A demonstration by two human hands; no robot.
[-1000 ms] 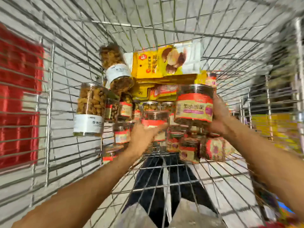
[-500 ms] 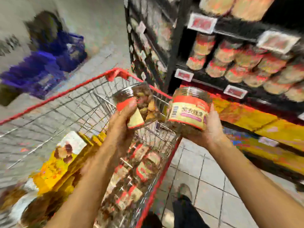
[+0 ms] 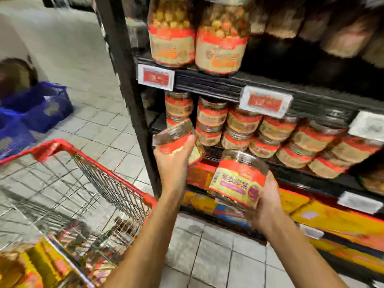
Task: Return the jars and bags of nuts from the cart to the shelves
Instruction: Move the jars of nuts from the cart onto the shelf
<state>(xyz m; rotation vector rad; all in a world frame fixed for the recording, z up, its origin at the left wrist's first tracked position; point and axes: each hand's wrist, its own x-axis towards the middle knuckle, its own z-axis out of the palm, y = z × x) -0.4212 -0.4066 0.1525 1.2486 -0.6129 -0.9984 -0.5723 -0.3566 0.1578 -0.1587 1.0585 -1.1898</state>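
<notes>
My left hand (image 3: 173, 161) grips a small clear jar of nuts (image 3: 175, 135) with a red and cream label, tilted, right in front of the left end of the middle shelf. My right hand (image 3: 265, 201) holds a wider jar (image 3: 239, 179) with the same kind of label from below, lower and to the right. Stacked jars of the same sort (image 3: 243, 126) fill that middle shelf (image 3: 299, 175). The wire cart (image 3: 108, 183) with a red rim stands at the lower left, with more jars and yellow bags (image 3: 41, 265) inside.
Taller jars (image 3: 220, 40) stand on the upper shelf (image 3: 207, 82), with price tags (image 3: 265, 101) on the shelf edges. A black upright post (image 3: 128, 80) bounds the shelving on the left. Yellow boxes (image 3: 332, 221) line the bottom shelf. Blue baskets (image 3: 35, 109) sit on the tiled floor at far left.
Both hands lifted jars out of the cart and carried them right, up to the middle shelf. The view swung from inside the cart to the shelving.
</notes>
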